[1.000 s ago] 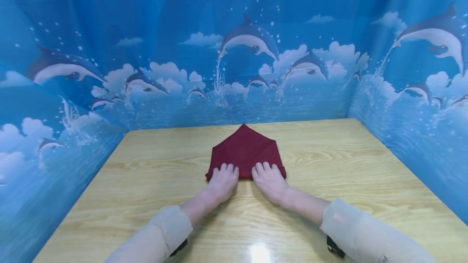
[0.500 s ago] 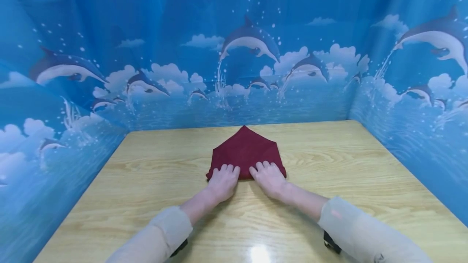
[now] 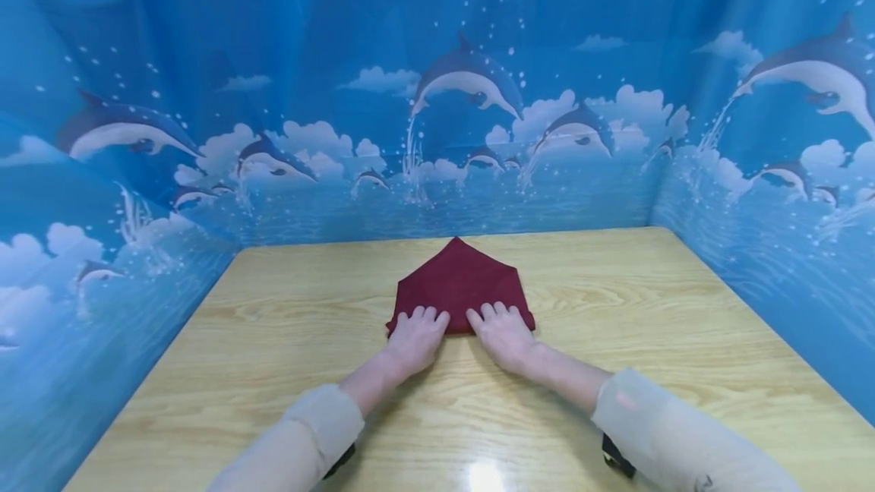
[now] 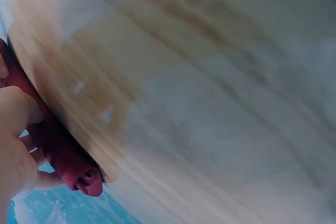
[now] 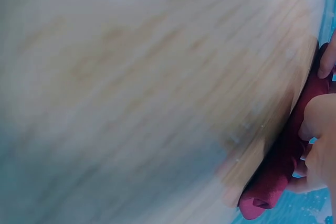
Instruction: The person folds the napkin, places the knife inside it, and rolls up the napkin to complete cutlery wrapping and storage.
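A dark red cloth (image 3: 456,279) lies on the table, its far end tapering to a point and its near edge rolled up. On the left half of the roll, my left hand (image 3: 417,340) has its fingers over the top and the thumb at the near side. My right hand (image 3: 504,339) grips the right half the same way, with bare cloth between the two hands. In the left wrist view, the roll's spiral end (image 4: 86,181) sticks out past the fingers. The right wrist view shows the other rolled end (image 5: 260,203) beside the fingers.
The wood-grain table (image 3: 294,302) extends on both sides of the cloth and in front of it. A blue curtain (image 3: 328,203) printed with dolphins and clouds stands along the table's back and both sides. The cloth's tip is close to the back edge.
Both hands and the rolled edge have edged slightly away from me, toward the cloth's tip. My right thumb has shifted a little to the left. The head view has tilted slightly.
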Demonstrator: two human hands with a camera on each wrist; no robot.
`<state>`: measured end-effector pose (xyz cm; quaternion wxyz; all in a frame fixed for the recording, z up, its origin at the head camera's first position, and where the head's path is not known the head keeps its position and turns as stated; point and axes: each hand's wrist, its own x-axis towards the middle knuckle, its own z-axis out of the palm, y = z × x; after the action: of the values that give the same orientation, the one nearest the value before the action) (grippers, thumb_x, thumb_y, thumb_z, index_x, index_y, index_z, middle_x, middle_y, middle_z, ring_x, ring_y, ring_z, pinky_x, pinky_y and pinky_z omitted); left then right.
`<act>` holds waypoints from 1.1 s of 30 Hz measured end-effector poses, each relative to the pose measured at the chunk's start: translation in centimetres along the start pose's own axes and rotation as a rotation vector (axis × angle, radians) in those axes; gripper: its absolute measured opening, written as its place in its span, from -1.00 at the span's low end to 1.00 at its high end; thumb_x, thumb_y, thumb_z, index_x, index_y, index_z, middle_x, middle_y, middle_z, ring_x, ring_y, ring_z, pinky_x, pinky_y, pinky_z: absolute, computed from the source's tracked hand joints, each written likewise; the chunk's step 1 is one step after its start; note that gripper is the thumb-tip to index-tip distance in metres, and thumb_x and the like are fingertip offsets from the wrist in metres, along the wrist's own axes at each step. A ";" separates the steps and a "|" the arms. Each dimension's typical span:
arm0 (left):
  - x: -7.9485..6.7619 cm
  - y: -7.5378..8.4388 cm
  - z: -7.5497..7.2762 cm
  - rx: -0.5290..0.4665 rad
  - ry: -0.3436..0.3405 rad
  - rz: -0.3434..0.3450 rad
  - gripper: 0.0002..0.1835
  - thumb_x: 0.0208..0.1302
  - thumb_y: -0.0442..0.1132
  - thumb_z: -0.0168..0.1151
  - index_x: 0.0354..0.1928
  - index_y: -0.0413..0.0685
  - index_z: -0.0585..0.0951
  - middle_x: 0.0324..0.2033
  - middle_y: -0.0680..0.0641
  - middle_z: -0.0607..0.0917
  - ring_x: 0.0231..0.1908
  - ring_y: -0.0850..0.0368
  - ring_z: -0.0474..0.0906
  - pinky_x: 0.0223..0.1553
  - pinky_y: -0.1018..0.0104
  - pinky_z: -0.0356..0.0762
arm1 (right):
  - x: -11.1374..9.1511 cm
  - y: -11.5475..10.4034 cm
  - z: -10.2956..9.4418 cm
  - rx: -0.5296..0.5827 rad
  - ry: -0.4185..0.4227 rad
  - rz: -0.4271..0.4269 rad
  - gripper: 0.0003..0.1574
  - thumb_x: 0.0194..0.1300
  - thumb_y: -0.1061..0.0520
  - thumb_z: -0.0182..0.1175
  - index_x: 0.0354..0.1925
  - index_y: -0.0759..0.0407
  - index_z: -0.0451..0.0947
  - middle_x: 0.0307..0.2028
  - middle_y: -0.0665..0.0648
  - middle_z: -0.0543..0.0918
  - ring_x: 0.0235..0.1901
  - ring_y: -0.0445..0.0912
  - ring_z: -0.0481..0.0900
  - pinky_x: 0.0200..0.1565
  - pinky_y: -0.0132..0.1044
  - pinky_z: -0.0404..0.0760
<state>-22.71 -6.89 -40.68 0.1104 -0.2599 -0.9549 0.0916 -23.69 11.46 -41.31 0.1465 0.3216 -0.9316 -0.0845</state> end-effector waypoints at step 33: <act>2.3 -2.7 -0.7 -0.287 -0.197 0.038 -0.64 0.24 -0.25 0.15 0.10 -0.06 0.52 -0.12 -0.08 0.59 -0.10 0.05 0.53 -0.14 0.06 0.53 | 0.9 -0.1 0.4 -0.056 0.138 -0.021 -0.89 0.10 0.26 0.19 -0.34 0.21 0.46 -0.44 0.13 0.46 -0.44 -0.01 0.45 -0.57 -0.23 0.47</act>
<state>-25.71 -7.94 -38.97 -0.0237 -0.2808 -0.9593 -0.0184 -24.45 10.79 -41.53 0.2185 0.3322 -0.9132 -0.0898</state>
